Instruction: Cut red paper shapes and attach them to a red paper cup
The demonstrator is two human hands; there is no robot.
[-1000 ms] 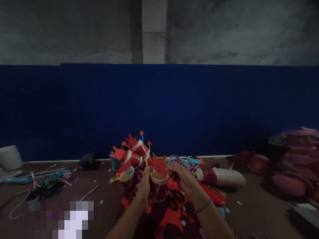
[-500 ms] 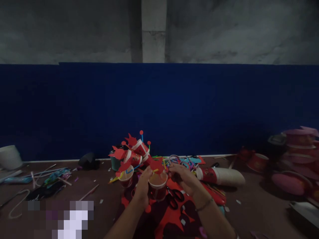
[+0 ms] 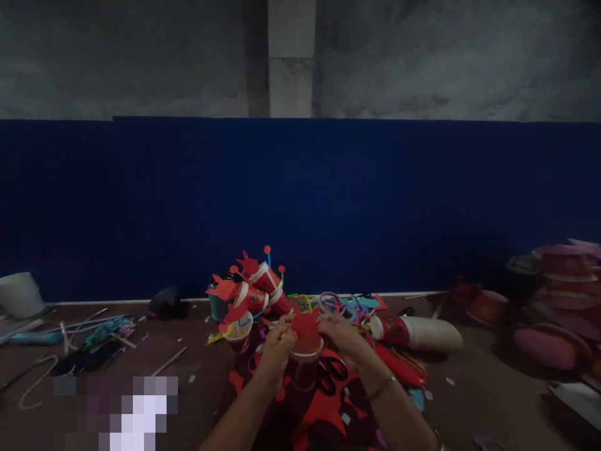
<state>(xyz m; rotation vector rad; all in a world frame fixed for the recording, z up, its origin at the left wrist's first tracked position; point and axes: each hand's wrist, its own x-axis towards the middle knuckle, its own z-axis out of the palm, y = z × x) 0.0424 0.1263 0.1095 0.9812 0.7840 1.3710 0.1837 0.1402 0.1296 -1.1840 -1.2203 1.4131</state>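
Note:
A red paper cup (image 3: pixel 304 368) with a white rim stands upright between my hands over cut red paper (image 3: pixel 323 407). My left hand (image 3: pixel 276 352) is closed on the cup's left side and rim. My right hand (image 3: pixel 342 335) pinches a red paper cut-out (image 3: pixel 305 326) held above the cup's mouth. Behind them lies a pile of finished red cups (image 3: pixel 253 291) with red paper shapes and coloured straws.
Black scissors (image 3: pixel 332 371) lie right of the cup. A stack of red and white cups (image 3: pixel 416 333) lies on its side further right. Straws and wire (image 3: pixel 84 332) litter the left floor. Pink and red bowls (image 3: pixel 558 294) pile at far right. A blue wall (image 3: pixel 300 207) stands behind.
The cup has tipped back upright from leaning toward me. Both hands have closed in over its mouth, and the red cut-out now sits between their fingers.

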